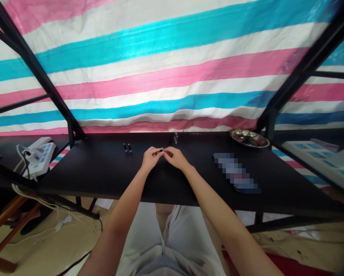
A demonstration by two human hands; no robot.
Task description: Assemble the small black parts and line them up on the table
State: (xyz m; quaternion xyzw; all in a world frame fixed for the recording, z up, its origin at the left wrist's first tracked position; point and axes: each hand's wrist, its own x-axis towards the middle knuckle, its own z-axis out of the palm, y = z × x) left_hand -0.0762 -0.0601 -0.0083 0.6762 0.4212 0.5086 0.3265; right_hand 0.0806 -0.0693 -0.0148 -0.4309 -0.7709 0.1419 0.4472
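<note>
Head view, 1 frame.

- Small piece [162,150]: held just above the middle of the black table [103,172], toward its far edge. Its kind is too small to be told; a dark part and a pale glint are seen.
- Left hand [151,157]: fingertips are pinched shut on the small piece from its left end.
- Right hand [176,157]: fingertips are pinched shut on the same piece from its right end, so that both hands meet.
- Handling, as judged: the piece is taken to be light, stiff and easily dropped. A fingertip pinch at each end is thought the only workable hold.
- 2 dark cylinders [127,148]: stood upright side by side, left of the hands.
- Clear bits [176,138]: set just behind the hands.
- Row of tiny parts [195,133]: laid near the far edge.
- Metal dish [249,138]: placed at the far right.
- Power strip [41,153]: kept on the bench to the left.
- Striped sheet [172,76]: hung behind.
</note>
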